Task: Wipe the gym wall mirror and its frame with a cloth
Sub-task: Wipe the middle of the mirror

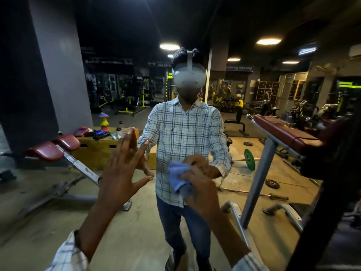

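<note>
- my left hand [119,177] is spread wide and flat, fingertips against the gym wall mirror [109,106], holding nothing.
- my right hand [201,192] is bunched round the blue cloth [178,180], pressing it to the glass at chest height.
- the cloth looks soft and light, so a crumpled fistful should hold it fine.
- the glass i judge stiff, slick and breakable, so i'd press evenly, not hard.

Left sleeve [66,255] and right sleeve [250,262], white fabric with a dark blue check.
</note>
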`<control>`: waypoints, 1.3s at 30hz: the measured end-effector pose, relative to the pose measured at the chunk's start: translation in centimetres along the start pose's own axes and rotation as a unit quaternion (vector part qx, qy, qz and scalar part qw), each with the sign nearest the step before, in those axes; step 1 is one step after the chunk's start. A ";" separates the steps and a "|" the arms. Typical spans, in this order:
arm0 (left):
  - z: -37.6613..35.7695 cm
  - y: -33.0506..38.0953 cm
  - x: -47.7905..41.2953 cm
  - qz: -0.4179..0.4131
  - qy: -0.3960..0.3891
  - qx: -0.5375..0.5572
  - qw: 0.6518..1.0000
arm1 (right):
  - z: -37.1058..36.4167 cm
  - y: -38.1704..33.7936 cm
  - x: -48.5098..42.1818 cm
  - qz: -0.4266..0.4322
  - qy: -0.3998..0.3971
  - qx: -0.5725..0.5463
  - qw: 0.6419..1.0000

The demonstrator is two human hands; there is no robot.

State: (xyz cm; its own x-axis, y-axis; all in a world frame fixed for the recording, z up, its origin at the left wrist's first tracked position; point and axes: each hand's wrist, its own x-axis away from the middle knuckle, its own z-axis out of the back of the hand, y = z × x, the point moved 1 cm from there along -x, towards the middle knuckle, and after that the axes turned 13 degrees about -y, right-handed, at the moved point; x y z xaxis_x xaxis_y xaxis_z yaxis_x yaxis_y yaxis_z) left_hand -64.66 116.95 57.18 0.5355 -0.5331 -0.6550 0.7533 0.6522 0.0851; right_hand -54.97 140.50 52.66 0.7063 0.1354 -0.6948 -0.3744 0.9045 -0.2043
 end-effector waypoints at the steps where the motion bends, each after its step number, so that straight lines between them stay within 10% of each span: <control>1: -0.1 -0.3 0.0 -0.004 -0.007 0.000 1.000 | 1.1 -0.6 -0.8 -0.001 0.023 -0.016 1.000; 7: 0.5 -2.0 0.2 0.012 -0.011 0.011 1.000 | 8.8 -1.0 -6.8 -0.093 0.330 0.003 0.939; 14: -0.1 -2.9 0.1 -0.003 0.012 0.015 1.000 | -2.5 -2.4 -3.2 0.052 0.020 0.049 0.997; 23: -0.2 -4.0 -0.3 -0.012 0.013 -0.012 1.000 | 6.7 -2.8 -10.1 -0.012 0.320 0.002 0.947; 29: 0.5 -6.0 -0.2 -0.019 0.027 -0.016 0.999 | -3.1 -4.6 -5.8 0.022 0.011 0.071 0.997; 36: 2.8 -11.6 1.0 -0.012 0.028 -0.022 0.999 | 5.9 -5.5 -13.1 -0.036 0.348 0.045 0.936; 39: 3.7 -14.5 1.8 0.007 0.026 -0.019 0.999 | 0.8 -6.7 -13.2 -0.039 0.333 0.023 0.942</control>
State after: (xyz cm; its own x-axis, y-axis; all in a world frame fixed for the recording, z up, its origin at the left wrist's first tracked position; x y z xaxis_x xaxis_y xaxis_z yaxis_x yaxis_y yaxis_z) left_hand -73.22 104.50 57.51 0.5243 -0.4966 -0.6918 0.7305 0.6798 0.0657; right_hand -61.25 132.95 63.78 0.1909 -0.2014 -0.9607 -0.2997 0.9200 -0.2525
